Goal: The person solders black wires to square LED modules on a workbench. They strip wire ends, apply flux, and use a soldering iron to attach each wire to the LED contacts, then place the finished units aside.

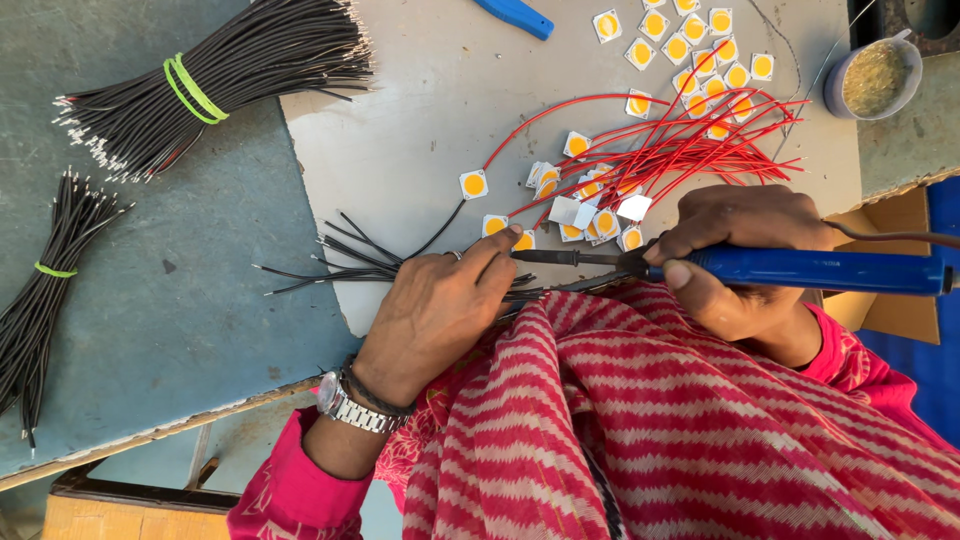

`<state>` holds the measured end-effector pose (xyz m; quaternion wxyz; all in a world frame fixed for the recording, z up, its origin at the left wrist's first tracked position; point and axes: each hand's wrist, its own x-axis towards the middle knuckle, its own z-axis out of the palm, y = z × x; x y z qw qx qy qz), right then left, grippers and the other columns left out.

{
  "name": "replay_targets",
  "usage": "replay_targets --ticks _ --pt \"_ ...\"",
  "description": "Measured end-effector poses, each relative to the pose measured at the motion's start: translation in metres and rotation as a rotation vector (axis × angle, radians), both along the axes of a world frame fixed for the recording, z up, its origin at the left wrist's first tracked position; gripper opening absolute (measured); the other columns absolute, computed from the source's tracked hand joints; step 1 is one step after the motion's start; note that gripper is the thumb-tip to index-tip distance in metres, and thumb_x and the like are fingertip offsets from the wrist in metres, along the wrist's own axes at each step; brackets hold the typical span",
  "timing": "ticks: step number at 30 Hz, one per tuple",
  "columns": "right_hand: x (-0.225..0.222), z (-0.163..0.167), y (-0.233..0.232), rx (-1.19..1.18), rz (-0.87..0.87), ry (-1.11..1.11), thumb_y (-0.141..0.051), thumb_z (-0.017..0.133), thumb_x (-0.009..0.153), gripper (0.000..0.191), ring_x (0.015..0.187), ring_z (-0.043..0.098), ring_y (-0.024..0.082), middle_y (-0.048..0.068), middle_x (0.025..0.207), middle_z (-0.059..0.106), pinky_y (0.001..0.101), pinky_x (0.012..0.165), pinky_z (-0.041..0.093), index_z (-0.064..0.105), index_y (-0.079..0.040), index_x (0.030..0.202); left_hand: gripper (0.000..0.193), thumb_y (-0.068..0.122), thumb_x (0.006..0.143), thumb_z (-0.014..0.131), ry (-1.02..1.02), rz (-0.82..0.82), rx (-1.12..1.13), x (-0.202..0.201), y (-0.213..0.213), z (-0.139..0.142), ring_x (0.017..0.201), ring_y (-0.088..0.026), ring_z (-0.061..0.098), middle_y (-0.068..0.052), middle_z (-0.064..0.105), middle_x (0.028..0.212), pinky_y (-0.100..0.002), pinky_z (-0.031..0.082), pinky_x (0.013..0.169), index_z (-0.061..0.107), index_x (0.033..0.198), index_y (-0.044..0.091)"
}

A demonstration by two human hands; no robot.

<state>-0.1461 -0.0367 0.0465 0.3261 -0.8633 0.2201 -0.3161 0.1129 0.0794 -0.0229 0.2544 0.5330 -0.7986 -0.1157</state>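
- Soldering iron [800, 268]: blue handle
- Wires [690, 140] above it: red
- Chips [474, 184]: white, yellow centres
- Wire bundles [220, 75] far left: black (green bands)
- Cloth [700, 420] below it: red-and-cream zigzag stripes

The scene is lit by bright, even daylight, and no corner is left dim. Short, soft shadows are cast to the left beneath the left hand [440, 310] and under the loose black wires [340, 262], so the light appears to come from the right. A mild sheen is seen on the grey sheet [420, 110] at the far middle, and a highlight is carried along the blue soldering iron [800, 268] held in the right hand [745, 255]. Colours are rendered vividly. Sharp focus is kept across the work surface; the striped cloth [700, 440] nearest the camera is slightly softened. Slight wide-angle stretching is noticed at the left edge.
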Motion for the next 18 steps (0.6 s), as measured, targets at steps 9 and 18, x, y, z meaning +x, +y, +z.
replay_targets --ticks 9,18 --pt "0.002 0.003 0.001 -0.090 0.062 0.006 -0.009 0.069 0.085 0.010 0.058 0.062 0.020 0.007 0.075 0.070 0.0279 0.050 0.050 0.067 0.000 0.080 0.017 0.007 0.084 0.064 0.005 -0.001 0.022 -0.001 -0.001 0.002 0.063 -0.028 0.066 -0.013 0.067 0.122 -0.041 0.055 0.062 0.063 0.099 -0.001" --pt "-0.011 0.005 -0.001 0.044 -0.083 -0.115 -0.006 0.066 0.081 0.010 0.051 0.060 0.016 0.009 0.077 0.070 0.0256 0.050 0.048 0.066 0.003 0.078 0.013 0.006 0.085 0.064 -0.008 0.009 0.030 -0.002 0.000 0.002 0.061 -0.027 0.066 -0.011 0.067 0.124 -0.042 0.054 0.060 0.062 0.096 0.001"
